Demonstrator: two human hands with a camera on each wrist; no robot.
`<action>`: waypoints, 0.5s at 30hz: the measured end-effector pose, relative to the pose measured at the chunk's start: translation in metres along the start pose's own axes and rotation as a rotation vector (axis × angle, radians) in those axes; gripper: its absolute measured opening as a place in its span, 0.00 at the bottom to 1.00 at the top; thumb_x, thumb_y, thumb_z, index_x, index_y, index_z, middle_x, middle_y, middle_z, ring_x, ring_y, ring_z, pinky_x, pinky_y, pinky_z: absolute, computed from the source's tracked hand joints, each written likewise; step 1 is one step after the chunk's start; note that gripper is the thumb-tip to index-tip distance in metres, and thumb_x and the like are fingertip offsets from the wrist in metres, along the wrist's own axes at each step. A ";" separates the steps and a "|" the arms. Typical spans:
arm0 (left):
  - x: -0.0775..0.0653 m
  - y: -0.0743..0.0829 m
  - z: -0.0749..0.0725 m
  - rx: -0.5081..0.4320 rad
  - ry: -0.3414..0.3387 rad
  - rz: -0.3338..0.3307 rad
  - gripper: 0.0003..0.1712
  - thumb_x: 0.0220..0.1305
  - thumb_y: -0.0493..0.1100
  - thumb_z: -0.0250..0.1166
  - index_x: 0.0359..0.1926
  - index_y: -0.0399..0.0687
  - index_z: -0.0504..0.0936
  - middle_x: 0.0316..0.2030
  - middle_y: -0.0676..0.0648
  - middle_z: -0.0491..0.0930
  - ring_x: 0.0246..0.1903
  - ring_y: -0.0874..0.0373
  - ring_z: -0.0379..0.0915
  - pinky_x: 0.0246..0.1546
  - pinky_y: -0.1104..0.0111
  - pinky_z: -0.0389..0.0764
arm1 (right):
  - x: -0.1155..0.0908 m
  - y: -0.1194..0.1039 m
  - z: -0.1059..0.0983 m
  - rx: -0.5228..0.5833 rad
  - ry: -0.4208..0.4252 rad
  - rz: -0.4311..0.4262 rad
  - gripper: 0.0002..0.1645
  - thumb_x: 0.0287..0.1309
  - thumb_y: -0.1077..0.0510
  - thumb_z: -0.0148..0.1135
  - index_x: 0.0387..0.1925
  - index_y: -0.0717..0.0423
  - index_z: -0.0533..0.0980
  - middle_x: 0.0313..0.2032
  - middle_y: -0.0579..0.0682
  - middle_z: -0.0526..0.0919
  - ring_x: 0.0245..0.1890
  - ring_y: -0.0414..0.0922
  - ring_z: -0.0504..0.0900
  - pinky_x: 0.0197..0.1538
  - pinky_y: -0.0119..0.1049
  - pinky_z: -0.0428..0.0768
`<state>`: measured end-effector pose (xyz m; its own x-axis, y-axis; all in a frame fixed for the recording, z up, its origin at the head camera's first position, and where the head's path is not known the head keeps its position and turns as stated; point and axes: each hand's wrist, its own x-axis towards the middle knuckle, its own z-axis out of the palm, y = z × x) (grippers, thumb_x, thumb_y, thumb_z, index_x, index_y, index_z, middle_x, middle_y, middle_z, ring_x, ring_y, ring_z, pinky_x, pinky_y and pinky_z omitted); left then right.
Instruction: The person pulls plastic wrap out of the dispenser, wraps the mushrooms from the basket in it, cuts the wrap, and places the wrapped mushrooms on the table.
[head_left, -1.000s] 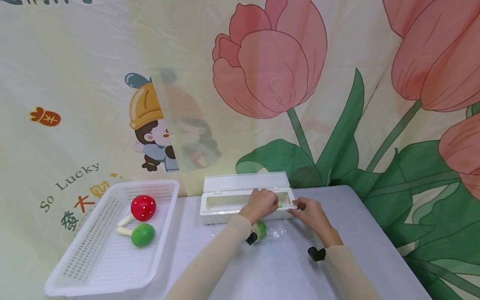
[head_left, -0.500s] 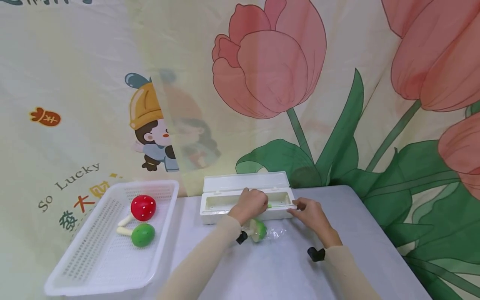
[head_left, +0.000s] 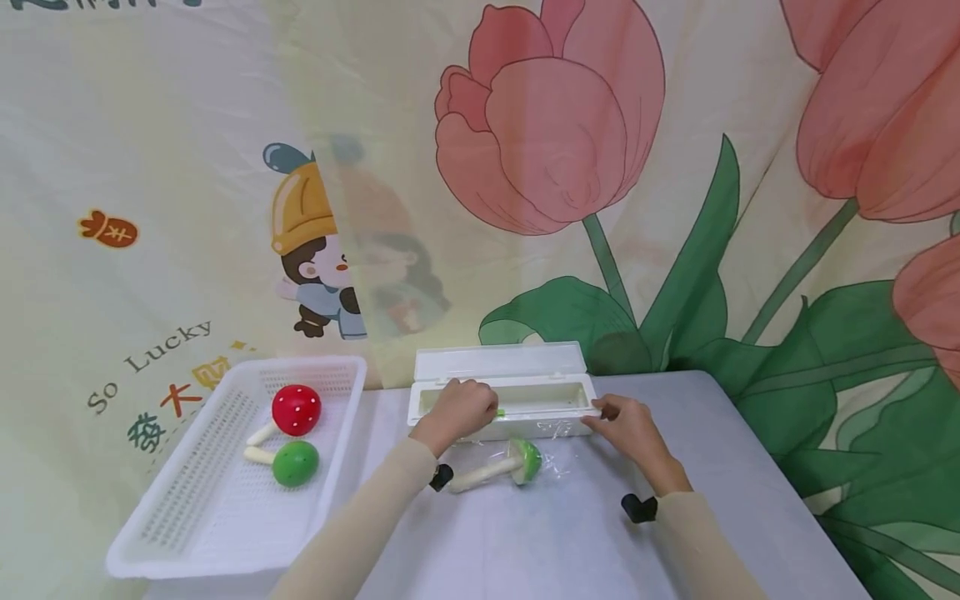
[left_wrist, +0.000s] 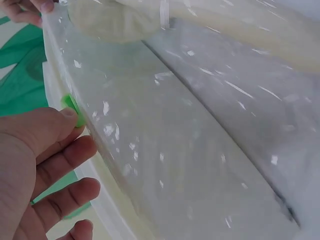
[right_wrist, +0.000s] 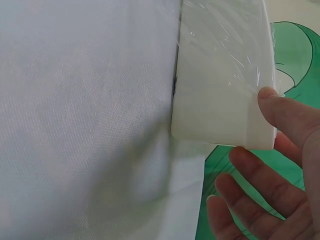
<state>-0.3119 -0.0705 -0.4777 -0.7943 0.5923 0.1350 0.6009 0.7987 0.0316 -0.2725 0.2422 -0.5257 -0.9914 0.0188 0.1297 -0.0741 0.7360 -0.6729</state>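
A white cling film dispenser (head_left: 517, 428) stands at the back of the table with its lid (head_left: 498, 359) raised. My left hand (head_left: 459, 410) pinches the small green slider (left_wrist: 74, 110) on the dispenser's front edge, its other fingers loosely bent. At the dispenser's right end, my right hand (head_left: 632, 435) grips the corner, thumb over the clear film and fingers beneath. Clear cling film (left_wrist: 165, 125) hangs down the front face onto the table. On that film in front lies a toy mushroom (head_left: 527, 461) with green cap and pale stem, its stem pointing left.
To the left stands a white perforated basket (head_left: 347, 442). It holds a red toy mushroom (head_left: 297, 409) with white dots and a green toy mushroom (head_left: 296, 464). A tulip-printed cloth (head_left: 555, 142) hangs right behind the white-covered table (head_left: 570, 550).
My left hand has slid leftward along the dispenser's front edge with the green slider, uncovering the mushroom on the film. The right hand keeps its grip on the right end.
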 end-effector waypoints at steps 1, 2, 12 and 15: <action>-0.004 -0.004 -0.002 0.015 0.011 0.001 0.15 0.65 0.40 0.62 0.21 0.56 0.79 0.20 0.58 0.76 0.23 0.61 0.67 0.37 0.57 0.75 | 0.000 0.000 0.000 -0.002 0.000 0.002 0.26 0.58 0.48 0.76 0.53 0.60 0.84 0.42 0.56 0.87 0.43 0.51 0.82 0.40 0.41 0.83; -0.008 -0.007 -0.003 0.027 0.018 -0.002 0.15 0.66 0.40 0.63 0.21 0.56 0.79 0.20 0.57 0.77 0.23 0.60 0.67 0.35 0.58 0.74 | 0.000 0.001 -0.001 -0.005 0.000 0.004 0.27 0.58 0.48 0.76 0.53 0.60 0.84 0.42 0.56 0.87 0.43 0.51 0.82 0.40 0.41 0.83; -0.046 -0.042 -0.010 0.057 0.108 -0.038 0.07 0.64 0.42 0.69 0.27 0.53 0.86 0.26 0.53 0.83 0.29 0.53 0.79 0.34 0.54 0.78 | -0.001 0.003 -0.003 -0.002 0.006 -0.019 0.25 0.59 0.49 0.76 0.52 0.61 0.84 0.43 0.57 0.88 0.42 0.51 0.83 0.40 0.42 0.84; -0.055 -0.052 -0.012 0.060 0.115 -0.049 0.08 0.63 0.42 0.70 0.26 0.53 0.86 0.25 0.53 0.83 0.28 0.52 0.79 0.33 0.54 0.79 | -0.001 0.001 -0.001 0.003 0.000 -0.022 0.25 0.59 0.49 0.76 0.52 0.61 0.84 0.43 0.57 0.88 0.42 0.51 0.84 0.40 0.42 0.84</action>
<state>-0.2981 -0.1457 -0.4753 -0.8050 0.5391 0.2479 0.5526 0.8333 -0.0176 -0.2713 0.2437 -0.5262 -0.9895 0.0022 0.1445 -0.0965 0.7343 -0.6719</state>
